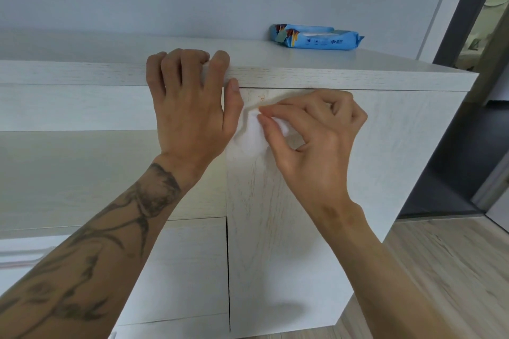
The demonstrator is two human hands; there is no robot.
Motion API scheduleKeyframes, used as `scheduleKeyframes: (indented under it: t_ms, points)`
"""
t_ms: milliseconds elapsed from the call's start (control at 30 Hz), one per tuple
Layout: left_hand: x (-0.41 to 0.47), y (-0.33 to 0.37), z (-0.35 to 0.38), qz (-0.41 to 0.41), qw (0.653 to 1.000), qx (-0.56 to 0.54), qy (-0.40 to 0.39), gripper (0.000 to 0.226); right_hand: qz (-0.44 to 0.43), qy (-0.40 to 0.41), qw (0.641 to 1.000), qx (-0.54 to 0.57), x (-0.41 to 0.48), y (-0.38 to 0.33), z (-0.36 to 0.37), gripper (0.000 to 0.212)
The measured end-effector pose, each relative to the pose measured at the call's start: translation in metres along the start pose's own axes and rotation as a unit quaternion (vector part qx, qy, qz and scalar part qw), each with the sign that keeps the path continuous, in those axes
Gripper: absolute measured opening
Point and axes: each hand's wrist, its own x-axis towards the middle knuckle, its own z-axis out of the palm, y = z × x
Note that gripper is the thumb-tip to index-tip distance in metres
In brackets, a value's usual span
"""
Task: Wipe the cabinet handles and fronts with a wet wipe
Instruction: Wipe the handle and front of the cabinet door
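A pale wood-grain cabinet fills the view; its right-hand door front (289, 215) is shut and shows small orange-brown marks near its top left corner. My right hand (311, 140) pinches a crumpled white wet wipe (252, 136) and holds it against the upper left part of that door. My left hand (187, 102) grips the front edge of the cabinet top (330, 78), fingers curled over the edge and thumb lying down along the door's left edge, beside the wipe. No handle is visible on the door.
A blue pack of wet wipes (316, 37) lies on the cabinet top at the back right, against the grey wall. Drawer fronts (187, 264) sit left of the door. Wooden floor (440, 270) and a dark doorway (473, 124) lie to the right.
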Motion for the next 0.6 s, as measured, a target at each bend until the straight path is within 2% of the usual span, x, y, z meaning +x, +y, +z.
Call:
scheduleKeyframes:
  t_ms: [100,233,467,600]
  points:
    - [0.0,0.001,-0.001,0.001,1.0,0.001,-0.006,0.031,-0.025,-0.016,0.999,-0.015,0.005,-0.002,0.005,0.006]
    - [0.001,0.001,-0.003,0.001,1.0,0.0,-0.012,0.031,-0.047,0.008,0.999,-0.004,-0.001,0.015,-0.009,0.005]
    - [0.002,0.002,-0.007,-0.005,1.0,0.005,-0.012,0.036,0.004,-0.004,1.0,-0.025,-0.004,0.058,-0.052,0.006]
    - [0.003,0.005,-0.011,-0.013,1.0,0.012,-0.024,0.038,0.08,0.004,0.996,-0.025,-0.017,0.063,-0.066,0.008]
